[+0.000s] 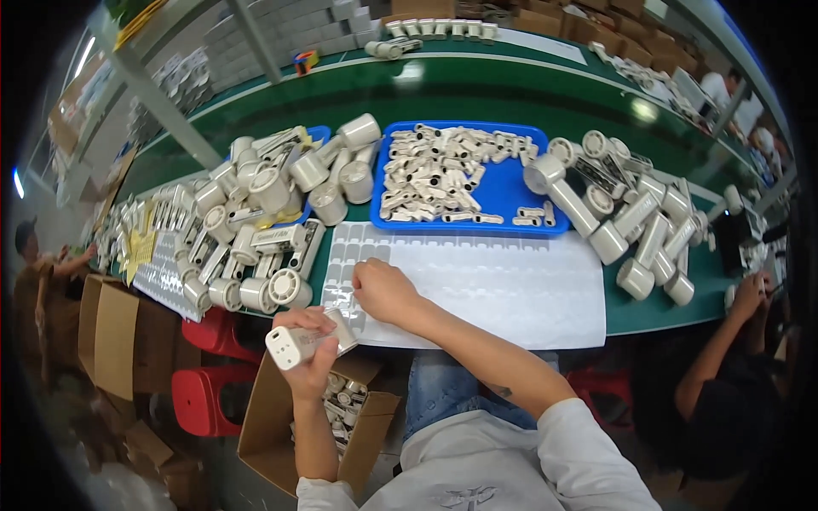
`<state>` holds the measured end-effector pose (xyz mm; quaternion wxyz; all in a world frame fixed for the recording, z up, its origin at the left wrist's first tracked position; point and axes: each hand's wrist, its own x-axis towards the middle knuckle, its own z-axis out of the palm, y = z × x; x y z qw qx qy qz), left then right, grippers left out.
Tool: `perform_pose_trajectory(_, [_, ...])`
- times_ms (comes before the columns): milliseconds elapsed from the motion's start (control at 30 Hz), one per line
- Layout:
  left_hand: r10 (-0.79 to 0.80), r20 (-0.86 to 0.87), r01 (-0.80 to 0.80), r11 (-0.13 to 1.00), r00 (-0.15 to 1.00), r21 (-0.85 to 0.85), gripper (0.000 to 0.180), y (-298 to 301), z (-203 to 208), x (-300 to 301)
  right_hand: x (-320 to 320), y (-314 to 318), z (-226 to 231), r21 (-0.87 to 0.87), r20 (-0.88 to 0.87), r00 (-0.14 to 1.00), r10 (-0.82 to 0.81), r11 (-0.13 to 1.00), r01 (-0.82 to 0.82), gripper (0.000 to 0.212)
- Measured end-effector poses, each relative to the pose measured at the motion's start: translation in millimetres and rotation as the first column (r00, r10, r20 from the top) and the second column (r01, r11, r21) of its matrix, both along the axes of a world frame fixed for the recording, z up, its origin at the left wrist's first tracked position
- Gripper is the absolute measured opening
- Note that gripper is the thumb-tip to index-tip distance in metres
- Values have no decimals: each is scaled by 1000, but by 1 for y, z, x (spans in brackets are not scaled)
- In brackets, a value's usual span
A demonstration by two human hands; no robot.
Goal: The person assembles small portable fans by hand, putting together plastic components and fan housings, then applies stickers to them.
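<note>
So the left hand (308, 347) has a closed grip around a white plastic part (298, 342), kind of a stubby cylinder with a squared end, held out just off the near edge of the green worktop (477, 94), above an open cardboard box (341, 417) with more small parts inside. The right hand (383, 291) is curled down on the white sticker sheet (503, 285) lying flat on the worktop, fingertips pinched at its left end. Can't tell if it's actually got a sticker lifted or is just picking at one.

Looks to me like the labelling step: peel one off, stick it on the part. The next move probably needs a clean peel, then the two hands brought together, since they're near but not touching. Piles of the same parts (256, 213) sit on the left, and a blue tray (511, 192) of small pieces behind the sheet.
</note>
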<state>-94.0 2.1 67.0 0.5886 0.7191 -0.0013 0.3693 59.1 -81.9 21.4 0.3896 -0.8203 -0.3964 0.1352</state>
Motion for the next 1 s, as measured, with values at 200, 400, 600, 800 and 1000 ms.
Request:
perform_pose_trajectory(200, [-15, 17, 15, 1000, 1000, 14, 35, -6, 5, 2, 12, -21, 4, 167, -28, 996, 86, 983, -80, 12])
perform_pose_trajectory(400, [-118, 104, 129, 986, 988, -102, 58, -29, 14, 15, 17, -57, 19, 342, -281, 931, 234, 931, -131, 13])
perform_pose_trajectory(600, [-324, -17, 323, 945, 946, -47, 59, -53, 11, 57, 36, -150, 50, 676, -439, 896, 62, 679, 284, 21])
perform_pose_trajectory(800, [-339, 38, 340, 939, 940, -45, 57, -114, 11, 121, 7, -220, 105, 795, -435, 901, -3, 468, 386, 33])
perform_pose_trajectory(1000, [-382, -49, 385, 914, 923, 127, 36, -143, 2, 142, 3, -227, 103, 812, -349, 937, 32, 509, 285, 34])
